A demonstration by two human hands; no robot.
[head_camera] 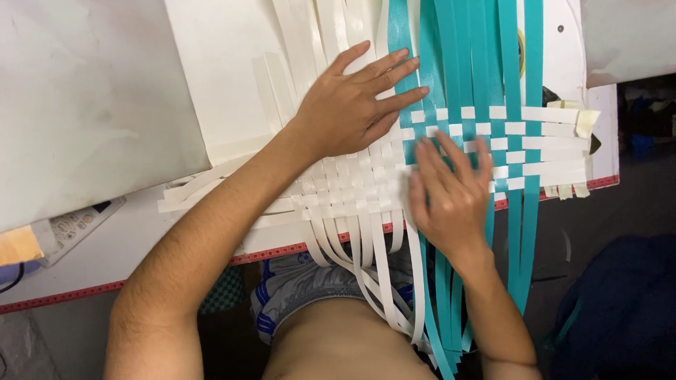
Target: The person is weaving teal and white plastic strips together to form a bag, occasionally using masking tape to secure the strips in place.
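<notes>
The woven mat (401, 170) of white and teal strips lies under both hands: left hand (354, 106) flat, fingers spread; right hand (449, 196) pressing, perhaps pinching a strip.

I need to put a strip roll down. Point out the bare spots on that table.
Bare: the white board left of the loose white strips, and the table further left. Crowded: the woven mat under the left hand and right hand, and the near-left edge by the remote.
</notes>
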